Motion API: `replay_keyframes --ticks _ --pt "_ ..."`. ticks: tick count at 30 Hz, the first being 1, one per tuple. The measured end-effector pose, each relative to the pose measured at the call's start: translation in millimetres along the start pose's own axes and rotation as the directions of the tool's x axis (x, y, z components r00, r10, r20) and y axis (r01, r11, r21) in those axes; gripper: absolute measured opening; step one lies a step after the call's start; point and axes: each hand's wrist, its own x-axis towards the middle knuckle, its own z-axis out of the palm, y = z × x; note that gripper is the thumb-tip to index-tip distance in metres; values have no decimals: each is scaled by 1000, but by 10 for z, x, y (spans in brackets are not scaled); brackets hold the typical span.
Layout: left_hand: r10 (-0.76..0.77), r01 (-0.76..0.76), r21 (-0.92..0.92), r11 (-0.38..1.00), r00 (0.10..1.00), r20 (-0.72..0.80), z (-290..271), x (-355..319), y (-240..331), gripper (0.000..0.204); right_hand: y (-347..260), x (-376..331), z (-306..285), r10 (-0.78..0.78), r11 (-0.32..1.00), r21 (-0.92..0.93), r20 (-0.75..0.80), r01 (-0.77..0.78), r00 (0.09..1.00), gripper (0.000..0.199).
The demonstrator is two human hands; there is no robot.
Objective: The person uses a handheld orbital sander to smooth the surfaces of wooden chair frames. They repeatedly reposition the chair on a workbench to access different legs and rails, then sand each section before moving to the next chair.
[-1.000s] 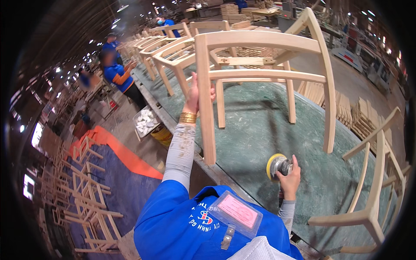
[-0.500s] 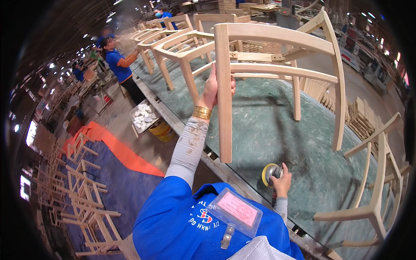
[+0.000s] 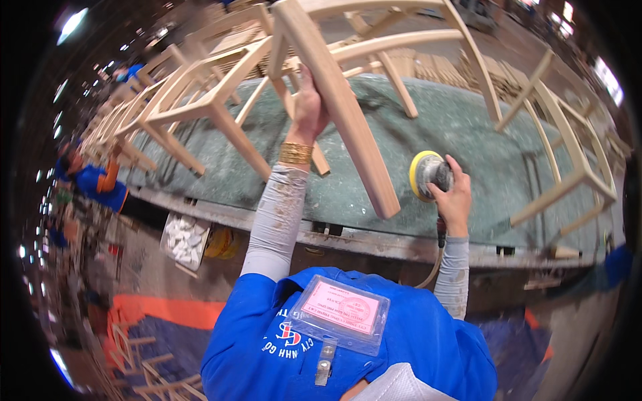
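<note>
Both grips full: left hand [image 3: 309,107] clamps chair frame [image 3: 348,113] leg overhead; right hand [image 3: 455,197] holds sander [image 3: 428,175] just beside leg's end.

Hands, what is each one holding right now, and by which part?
Left hand grips the bare wooden chair frame by a leg, tilting it over the bench. Right hand holds the sander by its body.

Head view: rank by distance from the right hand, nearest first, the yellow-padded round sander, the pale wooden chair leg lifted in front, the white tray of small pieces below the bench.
1. Yellow-padded round sander: gripped in the right hand.
2. Pale wooden chair leg: just left of it, over the bench.
3. White tray of small pieces: far left, below the bench edge.
</note>
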Motion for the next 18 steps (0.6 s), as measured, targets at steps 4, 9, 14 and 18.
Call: replay_keyframes --ticks 4,9,14,18 --pt "-1 1 -53 999 1000 3 -129 119 42 67 215 -435 218 201 970 -158 85 -186 976 76" --pt "13 -1 -124 992 995 97 -285 204 74 62 548 -778 391 353 915 -241 92 -323 931 78" --pt "20 -19 -68 997 1000 10 -255 224 92 66 902 -816 504 447 868 -285 90 -407 890 78" --pt "-4 6 -36 999 999 54 -310 186 113 66 1125 -637 541 462 850 -329 91 -411 882 74"
